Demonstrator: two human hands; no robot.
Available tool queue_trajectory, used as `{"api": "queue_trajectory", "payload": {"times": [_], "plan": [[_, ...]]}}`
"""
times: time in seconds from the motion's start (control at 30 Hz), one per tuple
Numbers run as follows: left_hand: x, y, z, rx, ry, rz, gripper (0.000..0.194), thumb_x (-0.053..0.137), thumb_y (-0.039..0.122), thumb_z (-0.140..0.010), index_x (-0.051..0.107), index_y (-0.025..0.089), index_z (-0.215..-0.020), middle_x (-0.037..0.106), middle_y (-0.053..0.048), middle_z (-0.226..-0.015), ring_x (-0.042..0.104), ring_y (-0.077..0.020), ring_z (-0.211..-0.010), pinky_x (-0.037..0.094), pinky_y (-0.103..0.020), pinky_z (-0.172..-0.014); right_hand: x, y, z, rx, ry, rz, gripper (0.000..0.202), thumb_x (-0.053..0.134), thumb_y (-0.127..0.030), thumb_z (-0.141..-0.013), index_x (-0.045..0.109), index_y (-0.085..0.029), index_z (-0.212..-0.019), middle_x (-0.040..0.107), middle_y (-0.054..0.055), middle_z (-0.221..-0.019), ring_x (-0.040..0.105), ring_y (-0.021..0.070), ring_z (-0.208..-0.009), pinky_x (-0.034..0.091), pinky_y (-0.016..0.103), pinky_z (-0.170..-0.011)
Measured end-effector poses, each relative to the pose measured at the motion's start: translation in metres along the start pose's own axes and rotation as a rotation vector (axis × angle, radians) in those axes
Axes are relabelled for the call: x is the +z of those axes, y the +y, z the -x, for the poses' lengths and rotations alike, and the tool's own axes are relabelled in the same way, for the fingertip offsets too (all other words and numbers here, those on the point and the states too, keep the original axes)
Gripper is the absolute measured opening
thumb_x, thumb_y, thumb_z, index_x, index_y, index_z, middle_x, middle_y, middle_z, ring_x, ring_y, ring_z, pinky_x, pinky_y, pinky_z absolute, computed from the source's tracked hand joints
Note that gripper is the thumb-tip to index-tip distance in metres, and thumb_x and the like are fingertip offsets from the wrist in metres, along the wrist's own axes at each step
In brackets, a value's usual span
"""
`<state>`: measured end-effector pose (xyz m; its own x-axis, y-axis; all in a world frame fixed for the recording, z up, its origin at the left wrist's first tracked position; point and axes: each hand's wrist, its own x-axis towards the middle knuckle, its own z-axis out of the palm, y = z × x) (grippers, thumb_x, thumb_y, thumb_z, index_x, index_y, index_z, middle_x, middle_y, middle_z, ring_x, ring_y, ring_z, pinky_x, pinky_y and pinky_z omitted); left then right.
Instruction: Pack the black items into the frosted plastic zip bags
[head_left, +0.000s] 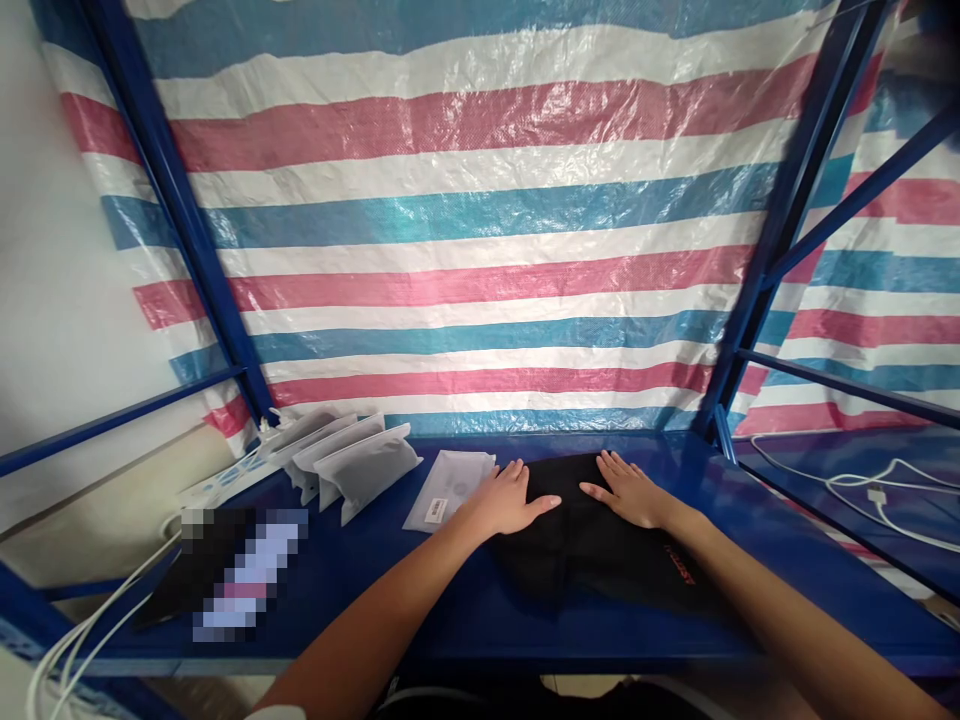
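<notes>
A black cloth item [577, 545] with small red lettering near its right side lies flat on the blue shelf [337, 610]. Palm down on its left edge rests my left hand [511, 497], fingers spread. On the upper right part of the cloth lies my right hand [631, 492], also flat with its fingers apart. Neither hand grips anything. Just left of my left hand is a flat translucent bag [450, 490] with a white label; my left fingertips are close to its right edge.
Several grey-white pouches [367, 465] stand in a row at the back left, beside a power strip [217, 485]. A pixelated dark object [202, 560] lies front left. White cables [97, 620] hang at the left edge. Blue metal posts [787, 200] and a striped sheet [487, 220] enclose the shelf.
</notes>
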<state>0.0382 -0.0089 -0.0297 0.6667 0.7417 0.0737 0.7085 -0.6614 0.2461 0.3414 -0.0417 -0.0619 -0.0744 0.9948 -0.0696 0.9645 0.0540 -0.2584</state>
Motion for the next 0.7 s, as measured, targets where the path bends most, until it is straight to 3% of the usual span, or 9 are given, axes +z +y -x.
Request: {"api": "queue_trajectory", "payload": {"times": [0.17,0.33,0.4,0.5,0.6,0.7], "plan": [[0.020,0.008,0.002,-0.092,0.073,-0.014,0.110,0.032,0.092,-0.096,0.048,0.006,-0.162,0.041,-0.030,-0.169,0.038,-0.0483,-0.158,0.029,-0.064,-0.127,0.011,0.016,-0.001,0.077,-0.020,0.054,0.090,0.012,-0.079,-0.103,0.020,-0.025,-0.175,0.005,0.004,-0.183,0.002,0.0325,-0.169,0.003,0.068,-0.133],[0.001,-0.004,0.006,-0.108,0.091,0.037,0.096,0.024,0.085,-0.103,0.049,0.015,-0.163,0.039,-0.022,-0.172,0.033,-0.0442,-0.162,0.025,-0.066,-0.129,0.012,0.025,-0.007,0.089,-0.012,0.088,0.095,0.017,-0.081,-0.101,0.012,-0.023,-0.176,0.001,0.003,-0.183,0.000,0.0357,-0.169,0.001,0.069,-0.133],[-0.013,-0.021,0.017,-0.165,0.125,0.048,0.092,0.020,0.083,-0.105,0.047,0.019,-0.165,0.031,-0.018,-0.176,0.024,-0.0449,-0.164,0.021,-0.071,-0.129,0.003,0.032,-0.012,0.101,-0.055,0.102,0.095,0.020,-0.082,-0.100,0.014,-0.025,-0.176,0.002,0.003,-0.183,0.001,0.0378,-0.169,0.001,0.070,-0.132],[-0.027,-0.050,0.041,-0.261,0.058,0.050,0.088,0.023,0.082,-0.105,0.044,0.024,-0.167,0.029,-0.015,-0.177,0.020,-0.0460,-0.165,0.018,-0.075,-0.127,-0.022,0.040,-0.023,0.168,-0.130,0.126,0.102,0.036,-0.088,-0.093,0.028,-0.024,-0.173,0.014,0.008,-0.182,0.007,0.0464,-0.167,0.006,0.078,-0.129],[-0.020,-0.069,0.068,-0.221,0.014,0.015,0.083,0.029,0.080,-0.105,0.039,0.028,-0.170,0.024,-0.012,-0.179,0.016,-0.0442,-0.166,0.014,-0.072,-0.130,-0.047,0.034,-0.038,0.186,-0.122,0.128,0.103,0.051,-0.087,-0.088,0.045,-0.021,-0.167,0.029,0.015,-0.178,0.015,0.0574,-0.162,0.012,0.086,-0.123],[-0.001,-0.072,0.086,-0.165,0.095,-0.030,0.081,0.032,0.076,-0.107,0.038,0.027,-0.171,0.024,-0.013,-0.180,0.016,-0.0454,-0.166,0.012,-0.073,-0.130,-0.056,0.004,-0.055,0.074,-0.071,0.102,0.092,0.047,-0.084,-0.094,0.048,-0.026,-0.165,0.035,0.009,-0.176,0.019,0.0521,-0.164,0.016,0.077,-0.128]]}}
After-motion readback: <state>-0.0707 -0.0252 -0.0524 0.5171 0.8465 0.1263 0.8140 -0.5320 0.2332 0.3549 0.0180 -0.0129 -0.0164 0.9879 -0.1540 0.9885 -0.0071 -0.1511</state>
